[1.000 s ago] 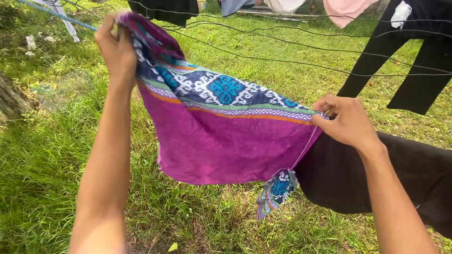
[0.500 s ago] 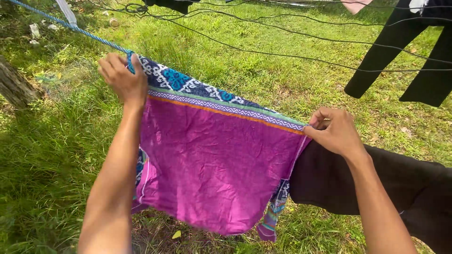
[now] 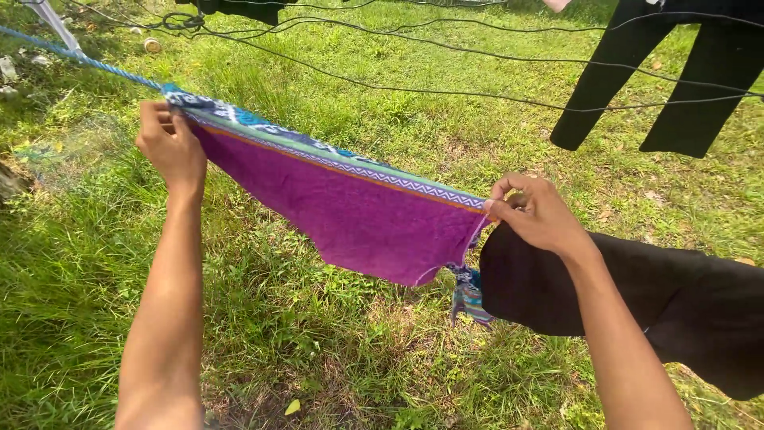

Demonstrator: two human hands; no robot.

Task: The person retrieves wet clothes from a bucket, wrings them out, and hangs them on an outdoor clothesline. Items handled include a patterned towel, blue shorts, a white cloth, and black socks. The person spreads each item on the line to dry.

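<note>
Purple cloth (image 3: 362, 215) with a blue, white and green patterned border along its top edge is stretched between my two hands over a blue rope line (image 3: 79, 60). My left hand (image 3: 169, 143) is curled around the cloth's upper left corner, fingers folded over the border right where the rope meets it. My right hand (image 3: 537, 213) is pinching the opposite corner, thumb and fingertips pressed together on the patterned edge. The border runs as a slanted band from upper left down to lower right, and the purple part hangs below it in a loose curve, with a small patterned tail (image 3: 468, 293) dangling under the right corner.

Just beside my right hand, and touching that end of the cloth, a black garment (image 3: 676, 302) is draped and reaches off toward the right edge of the view. Thin dark wire lines (image 3: 446, 91) cross the scene above the cloth. On them, at upper right, a pair of black trousers (image 3: 676, 80) hangs, legs down, well apart from what I hold. Another dark item (image 3: 239, 8) shows at the top edge, mostly cut off. Sunlit green grass (image 3: 334, 342) lies beneath everything, with a yellow leaf (image 3: 293, 407) low in the view between my forearms.
</note>
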